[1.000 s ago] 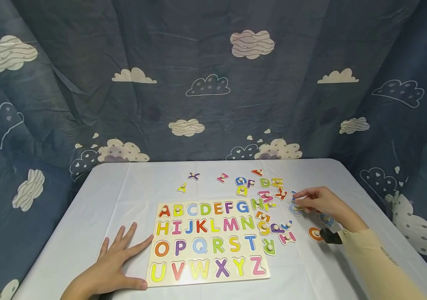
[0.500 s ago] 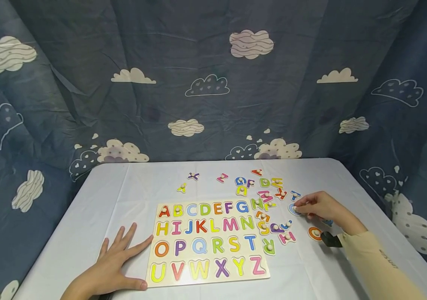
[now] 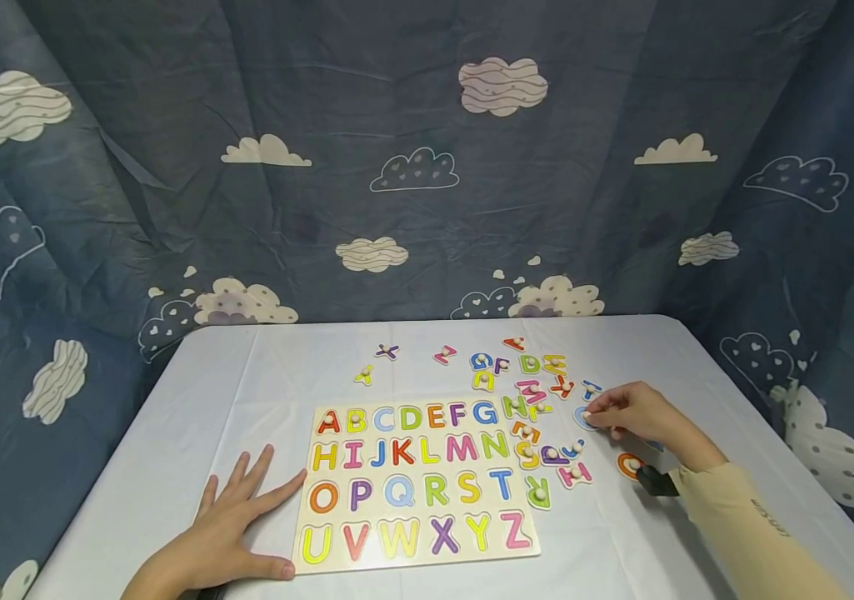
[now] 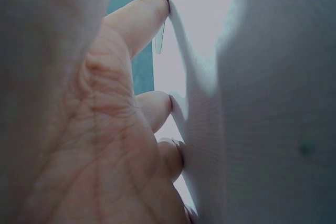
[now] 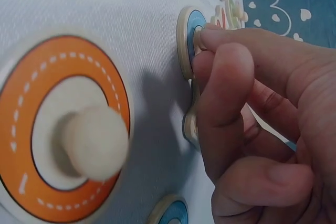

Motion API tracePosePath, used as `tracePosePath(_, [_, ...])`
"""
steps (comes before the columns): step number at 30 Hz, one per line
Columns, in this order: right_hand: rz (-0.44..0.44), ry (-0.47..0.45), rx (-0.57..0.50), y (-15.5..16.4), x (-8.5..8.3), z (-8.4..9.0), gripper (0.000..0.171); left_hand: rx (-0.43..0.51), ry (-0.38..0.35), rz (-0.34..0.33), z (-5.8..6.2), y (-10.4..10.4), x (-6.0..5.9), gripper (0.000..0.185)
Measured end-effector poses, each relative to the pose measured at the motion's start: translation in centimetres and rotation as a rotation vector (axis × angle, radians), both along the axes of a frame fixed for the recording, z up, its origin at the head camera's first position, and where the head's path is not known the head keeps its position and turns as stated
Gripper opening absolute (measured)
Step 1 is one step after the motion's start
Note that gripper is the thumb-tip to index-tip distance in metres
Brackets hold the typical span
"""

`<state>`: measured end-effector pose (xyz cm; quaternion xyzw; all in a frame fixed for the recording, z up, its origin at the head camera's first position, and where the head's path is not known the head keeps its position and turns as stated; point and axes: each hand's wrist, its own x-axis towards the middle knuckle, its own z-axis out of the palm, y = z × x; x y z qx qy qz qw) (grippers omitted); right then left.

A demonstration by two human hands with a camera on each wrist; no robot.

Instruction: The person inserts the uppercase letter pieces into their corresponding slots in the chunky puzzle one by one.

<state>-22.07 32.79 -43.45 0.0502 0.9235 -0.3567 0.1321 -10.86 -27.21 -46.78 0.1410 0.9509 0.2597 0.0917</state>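
While right hand [image 3: 642, 419] pinches round light-blue piece [image 3: 581, 418] right of alphabet board [image 3: 446, 468], careless lift might knock blue piece [image 3: 591, 390] just beyond. Left hand [image 3: 226, 532], fingers apart, touches board's left edge; slack hold could let it skid.

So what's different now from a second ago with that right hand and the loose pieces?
The right hand moved slightly toward the wearer, uncovering the blue T-shaped piece it partly hid. It now pinches the light-blue round wooden piece, which has slid slightly left. The left hand stays spread against the pale wooden alphabet board, which hasn't moved.
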Motion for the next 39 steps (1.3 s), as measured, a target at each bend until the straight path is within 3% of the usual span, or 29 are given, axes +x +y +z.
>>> tracePosePath(19, [-0.016,-0.002,-0.033,-1.1,-0.1,-0.9,0.033,0.001,-0.002,0.000,0.1,-0.2,0.1,0.113])
tracePosePath(32, [0.068,0.051,-0.015,-1.0,-0.2,-0.8,0.031,-0.002,-0.011,0.003,0.0,-0.2,0.1,0.113])
tracePosePath(39, [0.051,0.046,-0.024,-1.0,-0.2,-0.8,0.030,0.017,-0.015,-0.001,0.2,-0.1,-0.1,0.113])
